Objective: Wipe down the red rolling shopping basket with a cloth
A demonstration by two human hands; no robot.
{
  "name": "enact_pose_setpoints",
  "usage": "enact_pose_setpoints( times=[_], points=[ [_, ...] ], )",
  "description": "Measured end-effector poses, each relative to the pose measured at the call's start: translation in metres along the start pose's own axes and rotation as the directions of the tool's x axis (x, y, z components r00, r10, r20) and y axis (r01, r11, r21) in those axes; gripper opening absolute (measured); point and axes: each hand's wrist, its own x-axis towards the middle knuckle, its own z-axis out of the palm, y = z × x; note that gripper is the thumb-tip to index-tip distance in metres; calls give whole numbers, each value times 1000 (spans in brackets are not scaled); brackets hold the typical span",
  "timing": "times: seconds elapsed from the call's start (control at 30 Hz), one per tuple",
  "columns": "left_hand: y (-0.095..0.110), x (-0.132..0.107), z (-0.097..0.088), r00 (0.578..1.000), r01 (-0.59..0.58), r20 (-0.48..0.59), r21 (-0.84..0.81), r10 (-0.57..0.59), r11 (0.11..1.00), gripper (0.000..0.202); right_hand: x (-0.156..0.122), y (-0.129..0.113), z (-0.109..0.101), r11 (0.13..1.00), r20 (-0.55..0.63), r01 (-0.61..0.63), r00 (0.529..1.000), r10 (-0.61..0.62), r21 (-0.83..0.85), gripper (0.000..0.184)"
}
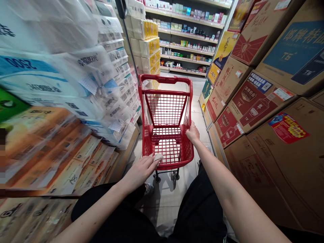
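Observation:
A red plastic shopping cart (186, 163) with grid walls stands upright in front of my legs. My left hand (144, 168) presses a crumpled whitish cloth (158, 157) against the cart's near rim, left of the middle. Its fingers are bent over the cloth, which is partly hidden. On the right side wall of the cart, my right hand (192, 132) is closed around the upper edge, with the fingertips out of sight inside. No goods show in the grid basket. From the cart's far left corner rises a thin dark pole (131, 47).
Wrapped tissue packs (101, 64) are stacked high along the left, with orange packages (45, 141) lower down. Cardboard cartons (268, 135) line the right side. Beyond the cart, shelves (187, 32) hold small boxes and bottles. The pale tiled floor (164, 206) runs between the stacks.

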Motion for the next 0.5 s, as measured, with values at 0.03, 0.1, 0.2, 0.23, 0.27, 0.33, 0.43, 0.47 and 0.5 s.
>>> enact_pose_setpoints(
  times=[0.03, 0.1, 0.2, 0.23, 0.27, 0.33, 0.43, 0.47, 0.5],
  points=[
    [1, 2, 0, 999, 29, 14, 16, -29, 999, 39, 0, -1, 1, 1000, -15, 2, 1000, -1, 15, 52],
    [7, 11, 2, 996, 79, 40, 36, -80, 996, 35, 0, -2, 2, 999, -47, -1, 999, 3, 42, 51],
    [22, 31, 6, 993, 100, 61, 29, -102, 995, 35, 0, -2, 2, 999, -43, -6, 999, 7, 37, 51],
    [28, 37, 8, 994, 94, 59, 21, -95, 995, 34, -1, -2, 1, 999, -41, -5, 999, 7, 32, 51],
    [34, 43, 10, 995, 81, 55, 9, -82, 997, 34, -1, -2, 0, 1000, -36, -5, 999, 6, 26, 52],
    [45, 52, 13, 997, 56, 44, -6, -56, 998, 31, -1, 0, -2, 1000, -25, -9, 1000, 10, 11, 55],
    [57, 60, 17, 999, 32, 28, -10, -32, 999, 29, -2, 3, -5, 1000, -2, -19, 1000, 19, -7, 57],
    [59, 60, 18, 999, 21, 26, -16, -21, 1000, 32, -2, 5, -6, 1000, -1, -16, 1000, 16, -8, 58],
    [58, 59, 18, 1000, 7, 26, -30, -7, 1000, 35, -1, 7, -6, 1000, -2, -9, 1000, 9, -6, 58]
  ],
)
